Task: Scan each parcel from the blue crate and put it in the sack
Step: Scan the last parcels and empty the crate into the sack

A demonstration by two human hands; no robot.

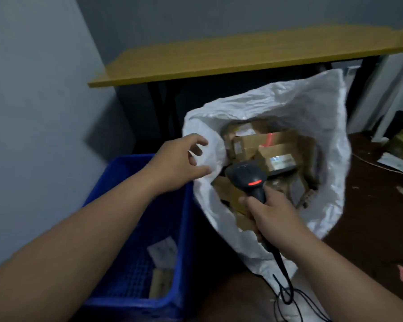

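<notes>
A white sack (330,140) stands open in the middle, holding several brown cardboard parcels (263,141). My left hand (179,161) is at the sack's left rim, fingers loosely curled against the white fabric; whether it pinches the rim is unclear. My right hand (272,219) grips the handle of a black barcode scanner (249,176), whose head with a red light sits over the sack's mouth. The blue crate (184,228) stands at the lower left beside the sack, with a brown parcel (161,282) and a white-labelled one (163,251) on its bottom.
A wooden table (219,59) with black legs stands behind the sack against a grey wall. The scanner's black cable (286,296) trails down to the dark floor. Boxes and papers (400,147) lie on the floor at the right.
</notes>
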